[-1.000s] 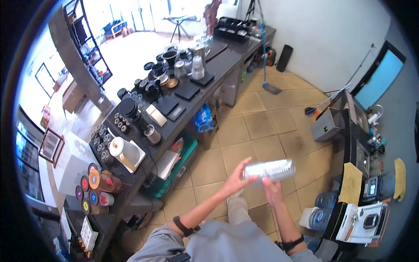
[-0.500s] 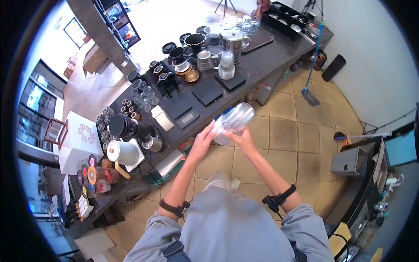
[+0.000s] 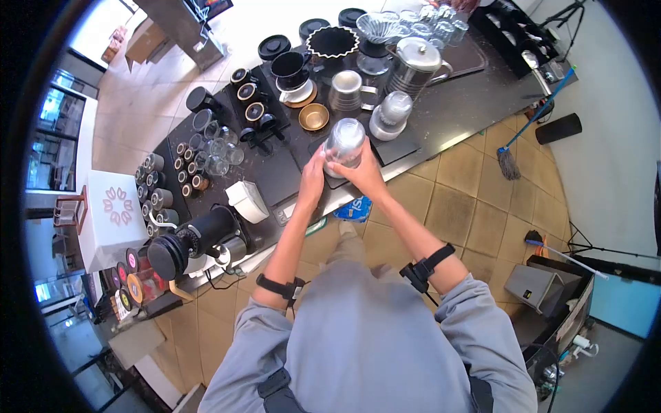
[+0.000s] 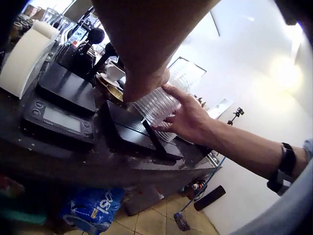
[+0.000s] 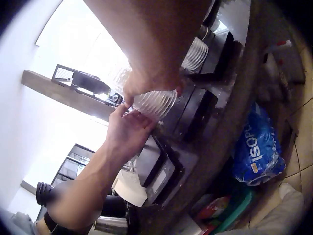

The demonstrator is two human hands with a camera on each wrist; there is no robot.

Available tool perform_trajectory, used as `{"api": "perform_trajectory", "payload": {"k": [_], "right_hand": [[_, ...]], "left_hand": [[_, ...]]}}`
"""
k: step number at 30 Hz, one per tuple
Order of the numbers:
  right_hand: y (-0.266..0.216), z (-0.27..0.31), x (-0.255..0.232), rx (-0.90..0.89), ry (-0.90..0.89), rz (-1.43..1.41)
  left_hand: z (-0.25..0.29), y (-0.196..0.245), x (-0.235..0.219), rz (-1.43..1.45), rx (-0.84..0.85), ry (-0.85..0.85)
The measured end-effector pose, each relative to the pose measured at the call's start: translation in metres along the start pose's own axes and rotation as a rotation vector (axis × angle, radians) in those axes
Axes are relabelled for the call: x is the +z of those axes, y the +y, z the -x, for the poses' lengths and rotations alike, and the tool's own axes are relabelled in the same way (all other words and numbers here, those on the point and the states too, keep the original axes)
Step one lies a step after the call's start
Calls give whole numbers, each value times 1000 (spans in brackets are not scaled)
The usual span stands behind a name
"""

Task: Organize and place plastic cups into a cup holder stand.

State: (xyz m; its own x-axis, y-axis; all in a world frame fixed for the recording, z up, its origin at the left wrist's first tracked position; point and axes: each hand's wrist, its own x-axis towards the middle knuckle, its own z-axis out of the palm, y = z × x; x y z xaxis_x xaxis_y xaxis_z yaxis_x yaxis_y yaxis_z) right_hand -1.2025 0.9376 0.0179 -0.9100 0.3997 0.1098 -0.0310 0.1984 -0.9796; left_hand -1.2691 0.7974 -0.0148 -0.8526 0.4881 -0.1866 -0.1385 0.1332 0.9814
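Note:
Both of my hands hold a stack of clear plastic cups [image 3: 346, 138] upright, bottom end up, over the counter's front side. My left hand [image 3: 314, 180] grips its left side; my right hand [image 3: 367, 175] grips the right, with the thumb across the front. In the left wrist view the stack's ribbed rims come down close over a flat black scale [image 4: 122, 128]. A second, shorter stack of cups [image 3: 391, 113] stands just to the right. Behind are a metal mug [image 3: 346, 91] and a small brass bowl [image 3: 314, 117].
Drippers [image 3: 332, 43], glasses [image 3: 219, 155] and a steel pot [image 3: 416, 62] crowd the dark counter [image 3: 447, 103]. A black grinder [image 3: 200, 237] and a white filter holder [image 3: 248, 201] stand to the left. Below the counter lies a blue bag [image 5: 257, 149]; a mop [image 3: 508, 164] leans right.
The cups were held sideways over the floor. My hands have carried them forward to the counter and turned them upright; the body has moved closer to the counter.

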Motion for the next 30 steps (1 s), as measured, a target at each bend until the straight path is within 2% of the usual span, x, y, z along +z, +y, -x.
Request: {"api": "perform_trajectory", "payload": {"k": [2,4,5,7,18,20,21,22,23,25,27,29,30], "right_hand": [[12,-16,7,-10,-20,21],[27,-32,12,-112,-26,107],[36,-36,13,-101,-35,104],[33,-38,12,-171,-46,194],[59,-47,0,-61,-279,51],[57,-40,-13,-69,-278,99],[54,-35,-23,-78,-275,158],[52,-29,-33,-167,-215,211],[50,-21,-50,-168,-209,203],[46,-3,-95,61,-501,178],[44,13,-142,103,-635,89],[41,34,-181,158,-656,89],[47,48,-209,160,-617,96]], "left_hand": [[-10,4,-1,34,-18,63],[-27,-13,-5,51,12,90],[-33,-23,-6,72,50,108],[-37,-35,-9,73,24,118],[-28,-45,-1,6,-50,244],[-21,-46,4,-24,34,412],[-14,-40,9,-29,36,412],[-5,-32,11,-62,93,549],[6,-23,14,-96,151,686],[35,-8,16,-220,157,648],[57,12,33,-125,135,618],[68,33,41,-167,37,234],[68,37,55,-108,-6,109]]}}
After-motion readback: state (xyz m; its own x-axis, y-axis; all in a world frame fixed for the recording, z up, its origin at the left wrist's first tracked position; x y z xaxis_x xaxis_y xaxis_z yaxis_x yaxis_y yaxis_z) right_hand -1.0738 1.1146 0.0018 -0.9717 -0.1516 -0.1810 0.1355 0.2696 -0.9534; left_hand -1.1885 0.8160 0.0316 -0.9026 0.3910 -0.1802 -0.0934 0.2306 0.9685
